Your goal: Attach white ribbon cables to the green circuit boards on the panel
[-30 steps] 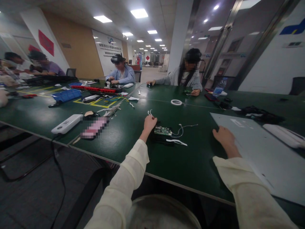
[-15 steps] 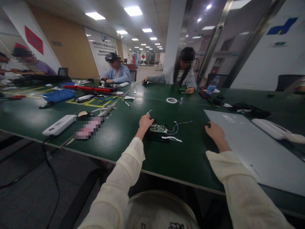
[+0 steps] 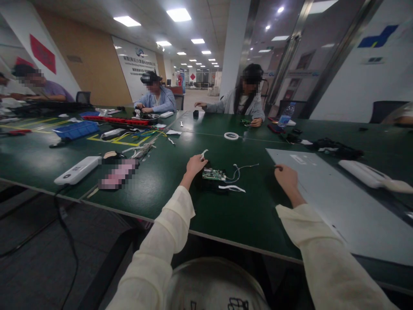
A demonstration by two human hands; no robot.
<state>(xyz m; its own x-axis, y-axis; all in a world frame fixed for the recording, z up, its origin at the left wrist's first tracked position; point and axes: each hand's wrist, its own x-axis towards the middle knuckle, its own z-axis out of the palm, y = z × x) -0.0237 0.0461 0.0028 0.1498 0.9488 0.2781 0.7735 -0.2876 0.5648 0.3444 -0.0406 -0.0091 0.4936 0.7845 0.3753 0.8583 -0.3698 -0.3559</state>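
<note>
My left hand [image 3: 194, 164] is closed in a pinch at the left end of a green circuit board [image 3: 214, 174]. A short white strip [image 3: 204, 154] sticks up from its fingertips. A thin grey cable [image 3: 238, 173] trails from the board's right end, and a flat white ribbon strip [image 3: 232, 188] lies just in front. My right hand [image 3: 286, 178] has its fingers curled at the left edge of a large pale grey sheet [image 3: 322, 193]; the fingertips are hard to see, but the hand seems to grip that edge.
A white ring [image 3: 231, 136] lies farther back. At left are a white power bank [image 3: 78, 170], a pink blurred item [image 3: 118, 174], cut cables and a blue tray [image 3: 76, 129]. Black cloth [image 3: 335, 148] and a long white object [image 3: 364, 174] lie right. Co-workers sit opposite.
The grey sheet and my right hand have shifted left together. The white strip at my left fingertips now shows more. A co-worker's hand opposite has lifted off a small black box.
</note>
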